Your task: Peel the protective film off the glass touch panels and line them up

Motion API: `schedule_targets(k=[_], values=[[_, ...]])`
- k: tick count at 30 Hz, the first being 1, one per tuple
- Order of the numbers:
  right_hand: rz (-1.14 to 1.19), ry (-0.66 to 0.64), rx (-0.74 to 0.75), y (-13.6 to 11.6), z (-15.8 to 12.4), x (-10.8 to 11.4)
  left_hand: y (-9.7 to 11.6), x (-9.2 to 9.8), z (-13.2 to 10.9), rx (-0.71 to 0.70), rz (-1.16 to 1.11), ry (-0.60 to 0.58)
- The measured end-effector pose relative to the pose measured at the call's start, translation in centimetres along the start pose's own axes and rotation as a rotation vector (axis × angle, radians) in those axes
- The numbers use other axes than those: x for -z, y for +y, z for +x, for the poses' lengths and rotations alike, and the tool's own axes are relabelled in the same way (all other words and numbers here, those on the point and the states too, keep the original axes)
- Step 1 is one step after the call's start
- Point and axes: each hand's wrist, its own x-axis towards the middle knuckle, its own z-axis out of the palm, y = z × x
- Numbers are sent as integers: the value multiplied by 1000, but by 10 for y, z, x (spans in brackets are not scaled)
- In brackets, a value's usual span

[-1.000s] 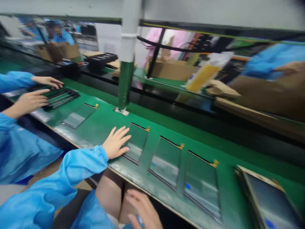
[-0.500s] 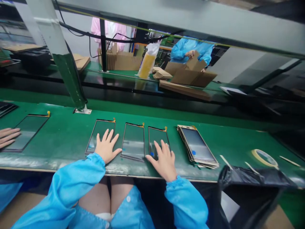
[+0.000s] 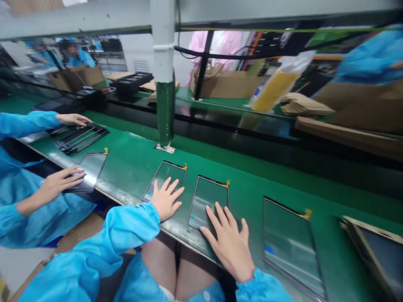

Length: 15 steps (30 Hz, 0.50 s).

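R hand (image 3: 228, 243) was seen shifted one place to the L, off the third glass display panel (image 3: 289, 247) and onto the middle panel (image 3: 208, 195), so the third panel was left uncovered (blue mark on it, low L). L hand (image 3: 165, 199) was laid on the left panel (image 3: 168, 174), w/ its blue gown sleeve (image 3: 132, 222) lying along the bench edge. Both hands were found open, palms down, fingers spread; no clench, nothing grasped (panels pressed flat, not lifted). All three panels lay singly on the green bench top (image 3: 132, 155), each w/ a small gold tab at its far corner. A stack of panels (image 3: 374, 256) was cut off at the R edge of the view.

To the L, a co-worker's hand (image 3: 61, 182) was placed on a separate panel (image 3: 92, 170), and the co-worker's other hand (image 3: 72, 119) was held at a black-edged pile of panels (image 3: 82, 138). Further off, a green-and-white post (image 3: 165, 113) was noted, then a cardboard carton (image 3: 226, 84) and a yellow bag (image 3: 273, 90) beyond the glass. A person in a pink gown (image 3: 217, 44) stood behind these.
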Motion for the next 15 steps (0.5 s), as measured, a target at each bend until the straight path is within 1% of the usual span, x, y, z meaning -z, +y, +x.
schedule_targets(k=[4,8,15], values=[[83,-45,116,-49,24,12,-52,12,-16,48,29,-22],[137,-76,192,-96,56,27,-104,22,-23,80,45,-22],[201,-53,268,-158,98,31,-177,29,-33,120,76,-8]])
